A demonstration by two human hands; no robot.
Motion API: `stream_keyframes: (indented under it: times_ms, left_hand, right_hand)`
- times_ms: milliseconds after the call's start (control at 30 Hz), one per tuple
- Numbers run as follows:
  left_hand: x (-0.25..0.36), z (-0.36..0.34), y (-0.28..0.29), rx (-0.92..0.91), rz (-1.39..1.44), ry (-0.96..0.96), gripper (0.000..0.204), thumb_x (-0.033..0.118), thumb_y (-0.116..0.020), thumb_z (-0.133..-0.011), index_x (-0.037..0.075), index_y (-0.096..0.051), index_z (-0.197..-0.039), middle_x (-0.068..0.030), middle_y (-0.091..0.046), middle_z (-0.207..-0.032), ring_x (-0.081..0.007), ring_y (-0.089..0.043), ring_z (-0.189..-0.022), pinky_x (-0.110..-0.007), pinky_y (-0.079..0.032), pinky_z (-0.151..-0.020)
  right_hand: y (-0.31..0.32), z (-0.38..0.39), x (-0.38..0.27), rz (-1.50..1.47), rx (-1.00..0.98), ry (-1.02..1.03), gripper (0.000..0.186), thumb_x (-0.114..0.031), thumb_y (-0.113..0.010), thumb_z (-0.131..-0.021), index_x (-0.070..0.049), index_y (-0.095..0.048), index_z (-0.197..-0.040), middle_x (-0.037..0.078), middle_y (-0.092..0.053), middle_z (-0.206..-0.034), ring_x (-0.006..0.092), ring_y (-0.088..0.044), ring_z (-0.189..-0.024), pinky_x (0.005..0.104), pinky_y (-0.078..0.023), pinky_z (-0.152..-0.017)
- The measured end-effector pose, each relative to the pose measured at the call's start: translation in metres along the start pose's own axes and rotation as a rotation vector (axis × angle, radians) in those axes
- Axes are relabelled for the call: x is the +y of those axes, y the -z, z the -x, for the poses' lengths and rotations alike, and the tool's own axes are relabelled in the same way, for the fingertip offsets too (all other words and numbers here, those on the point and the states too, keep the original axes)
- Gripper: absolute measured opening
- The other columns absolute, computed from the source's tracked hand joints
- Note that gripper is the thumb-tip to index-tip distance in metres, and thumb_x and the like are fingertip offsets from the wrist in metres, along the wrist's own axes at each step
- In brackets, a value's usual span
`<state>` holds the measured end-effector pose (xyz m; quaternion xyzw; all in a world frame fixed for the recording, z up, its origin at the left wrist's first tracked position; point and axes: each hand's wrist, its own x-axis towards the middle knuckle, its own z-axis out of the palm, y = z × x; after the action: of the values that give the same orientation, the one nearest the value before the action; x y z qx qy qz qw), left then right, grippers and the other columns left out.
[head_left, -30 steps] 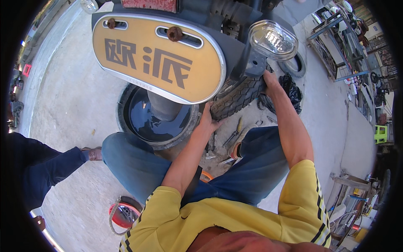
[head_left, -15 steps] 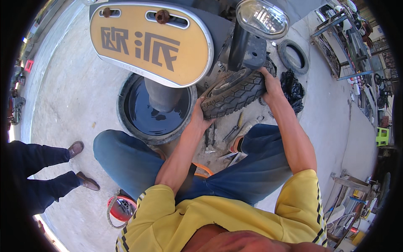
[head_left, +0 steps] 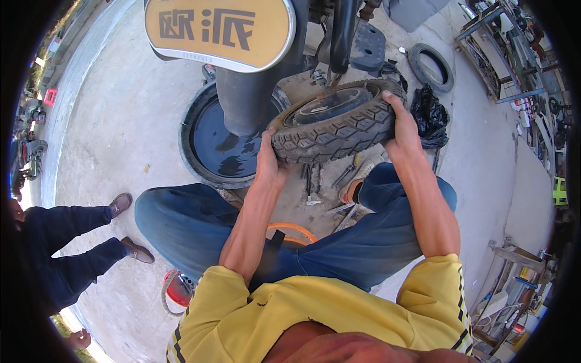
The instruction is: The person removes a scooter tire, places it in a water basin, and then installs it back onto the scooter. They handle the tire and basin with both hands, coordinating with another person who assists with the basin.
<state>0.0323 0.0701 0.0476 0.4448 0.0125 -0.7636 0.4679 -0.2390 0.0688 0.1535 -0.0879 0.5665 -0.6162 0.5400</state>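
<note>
Far left: bystander's dark-trousered legs, brown shoes. Near left, red container, partly hidden by a yellow sleeve. Far, left of middle: yellow oval panel, silver edge, bold dark characters, large and legible; tiny marks along lower rim, too small to read. Beneath it, black basin of dark liquid. Left hand clamped on the left side of the wheel, thumb on top. Orange hoop near, between the knees. Tools on the ground just nearer than the wheel. Wheel sits mid-scene, tilted, chunky tread toward the person, hub facing up; pale hub mark, unreadable. Right hand clamped on its right side; hands apart, wheel between. Right of that, black plastic bag; farther, loose tire lying flat. Far right, metal rack, then green stool.
</note>
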Motion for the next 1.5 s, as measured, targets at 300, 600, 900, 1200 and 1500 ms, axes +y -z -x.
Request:
stream_keyframes:
  times_ms: [300, 600, 900, 1200, 1500]
  left_hand:
    - [0.013, 0.0, 0.014, -0.025, -0.083, -0.077, 0.044, 0.043, -0.058, -0.104, 0.013, -0.064, -0.135, -0.0043, -0.074, -0.125, -0.0223, -0.072, -0.115, -0.043, -0.058, -0.099]
    - [0.023, -0.02, 0.021, 0.014, -0.145, -0.103, 0.05, 0.045, -0.062, -0.103, 0.009, -0.06, -0.138, -0.0077, -0.072, -0.128, -0.025, -0.07, -0.116, -0.047, -0.056, -0.099]
    - [0.022, -0.042, 0.026, -0.078, -0.137, -0.087, 0.056, 0.052, -0.066, -0.101, 0.018, -0.053, -0.145, -0.006, -0.068, -0.132, -0.0244, -0.07, -0.117, -0.052, -0.056, -0.095]
    - [0.031, -0.054, 0.015, -0.067, -0.082, -0.034, 0.056, 0.055, -0.056, -0.107, 0.01, -0.063, -0.139, -0.0117, -0.07, -0.135, -0.0293, -0.069, -0.123, -0.055, -0.058, -0.103]
    - [0.068, -0.074, 0.022, -0.123, -0.179, -0.014, 0.056, 0.057, -0.054, -0.107, 0.01, -0.064, -0.134, -0.0125, -0.073, -0.129, -0.029, -0.073, -0.116, -0.053, -0.062, -0.095]
  right_hand:
    - [0.006, 0.021, 0.024, -0.094, 0.025, -0.054, 0.043, -0.019, -0.081, -0.089, -0.008, -0.062, -0.127, 0.008, -0.071, -0.115, 0.0241, -0.073, -0.102, 0.0488, -0.061, -0.089]
    - [0.006, 0.023, 0.041, -0.135, 0.055, -0.091, 0.047, -0.019, -0.081, -0.087, -0.01, -0.06, -0.128, 0.008, -0.07, -0.116, 0.0244, -0.071, -0.104, 0.0499, -0.058, -0.093]
    - [0.004, 0.003, 0.044, -0.092, 0.083, -0.126, 0.036, -0.028, -0.076, -0.093, -0.008, -0.067, -0.121, 0.009, -0.076, -0.111, 0.0269, -0.073, -0.103, 0.048, -0.055, -0.1]
    - [-0.01, -0.009, 0.043, -0.088, 0.165, -0.118, 0.031, -0.033, -0.075, -0.095, -0.011, -0.068, -0.116, 0.007, -0.076, -0.107, 0.0261, -0.074, -0.098, 0.0503, -0.058, -0.094]
    - [-0.035, 0.015, 0.057, -0.19, 0.135, -0.086, 0.039, -0.034, -0.079, -0.095, -0.01, -0.065, -0.122, 0.008, -0.072, -0.116, 0.0252, -0.07, -0.109, 0.055, -0.049, -0.103]
